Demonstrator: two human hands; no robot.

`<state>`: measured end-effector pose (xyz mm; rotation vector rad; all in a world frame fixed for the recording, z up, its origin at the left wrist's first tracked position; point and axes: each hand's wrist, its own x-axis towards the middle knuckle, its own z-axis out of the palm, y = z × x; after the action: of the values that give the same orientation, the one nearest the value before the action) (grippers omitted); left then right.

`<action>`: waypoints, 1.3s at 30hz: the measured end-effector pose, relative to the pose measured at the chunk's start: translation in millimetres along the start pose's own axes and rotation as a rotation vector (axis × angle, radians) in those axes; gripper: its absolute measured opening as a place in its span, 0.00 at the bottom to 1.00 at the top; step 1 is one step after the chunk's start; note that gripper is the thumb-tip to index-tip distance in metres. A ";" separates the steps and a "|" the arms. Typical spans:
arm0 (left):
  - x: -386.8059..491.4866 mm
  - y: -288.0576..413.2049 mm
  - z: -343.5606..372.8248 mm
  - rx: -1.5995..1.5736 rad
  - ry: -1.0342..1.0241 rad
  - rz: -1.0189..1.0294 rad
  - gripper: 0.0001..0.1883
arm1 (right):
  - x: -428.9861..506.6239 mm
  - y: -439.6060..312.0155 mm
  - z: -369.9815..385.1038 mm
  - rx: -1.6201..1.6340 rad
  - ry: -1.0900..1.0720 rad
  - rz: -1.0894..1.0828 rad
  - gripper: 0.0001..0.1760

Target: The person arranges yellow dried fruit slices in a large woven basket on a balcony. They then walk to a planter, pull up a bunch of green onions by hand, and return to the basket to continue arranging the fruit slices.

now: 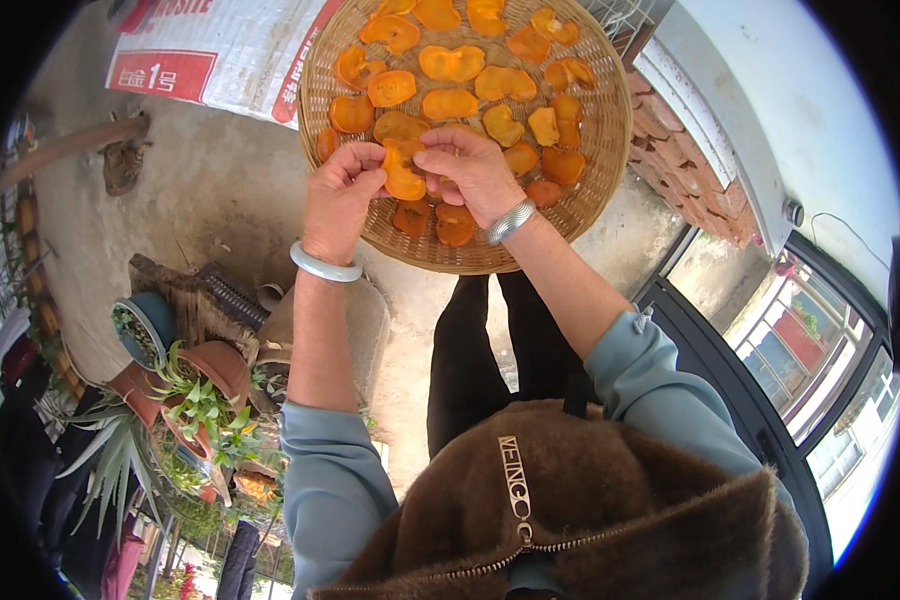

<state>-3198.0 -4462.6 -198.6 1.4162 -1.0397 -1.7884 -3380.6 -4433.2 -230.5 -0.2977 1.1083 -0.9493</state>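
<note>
A round woven wicker tray (607,150) lies before me with many orange slices of dried fruit, perhaps persimmon, spread over it. Above its near left part, my left hand (343,199) pinches the left edge of one curled orange slice (403,178) between thumb and fingers. The thumb and fingers of my right hand (474,169) are at the upper right edge of that same slice. Other slices, such as a dark orange one (455,224) near the tray's close rim, rest below and around my hands. What lies directly beneath my hands is partly hidden.
A printed white and red sack or sheet (247,56) lies left of the tray. Potted plants (214,375) and a stone block (360,330) stand at the lower left. Stacked bricks (682,165) and a dark-framed glass door (720,382) are on the right.
</note>
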 end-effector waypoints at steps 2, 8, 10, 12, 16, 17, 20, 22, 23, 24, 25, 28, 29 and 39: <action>-1.5 -2.4 1.3 -0.013 0.000 -0.007 0.08 | -1.0 -1.9 0.1 0.005 0.001 0.017 0.21; -1.7 -8.5 5.6 -0.078 0.077 -0.114 0.08 | 0.4 -1.3 3.8 -0.046 0.029 -0.054 0.20; -1.1 -10.6 7.0 0.021 0.125 -0.088 0.08 | 3.2 1.9 3.4 -0.055 0.024 -0.062 0.19; 0.4 -12.4 7.6 0.198 0.187 -0.028 0.09 | 7.5 6.2 1.9 -0.077 0.018 -0.074 0.18; 9.1 -17.6 9.3 0.821 0.241 0.285 0.06 | 24.6 18.0 3.9 -0.357 0.009 -0.070 0.17; 12.0 -18.1 8.1 0.964 0.213 0.356 0.06 | 30.0 20.5 5.0 -0.462 0.004 -0.075 0.18; 20.7 -21.0 6.9 1.230 0.137 0.332 0.06 | 40.4 27.7 8.0 -0.832 -0.004 -0.102 0.18; 23.8 -22.6 6.8 1.316 0.110 0.292 0.07 | 41.9 32.2 11.3 -1.065 0.013 -0.165 0.17; 24.7 -23.1 6.9 1.344 0.107 0.302 0.07 | 40.8 34.6 13.3 -1.164 0.033 -0.217 0.17; 25.7 -23.0 6.8 1.368 0.104 0.312 0.07 | 39.8 36.0 14.8 -1.264 0.052 -0.260 0.16; 25.9 -23.2 6.8 1.412 0.095 0.331 0.07 | 38.7 37.1 16.0 -1.282 0.046 -0.267 0.15; 22.5 -23.7 6.1 1.522 0.077 0.413 0.06 | 37.2 37.4 16.1 -1.289 0.008 -0.245 0.13; 20.8 -24.0 6.3 1.550 0.083 0.456 0.06 | 37.3 37.0 15.3 -1.259 -0.017 -0.231 0.14; -1.0 -18.7 2.3 1.679 -0.095 0.538 0.05 | 51.6 15.9 11.8 -1.177 -0.102 -0.306 0.14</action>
<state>-3200.1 -4452.1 -214.2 1.4598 -2.8865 -0.2916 -3356.4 -4466.5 -267.5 -1.4827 1.4509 -0.4241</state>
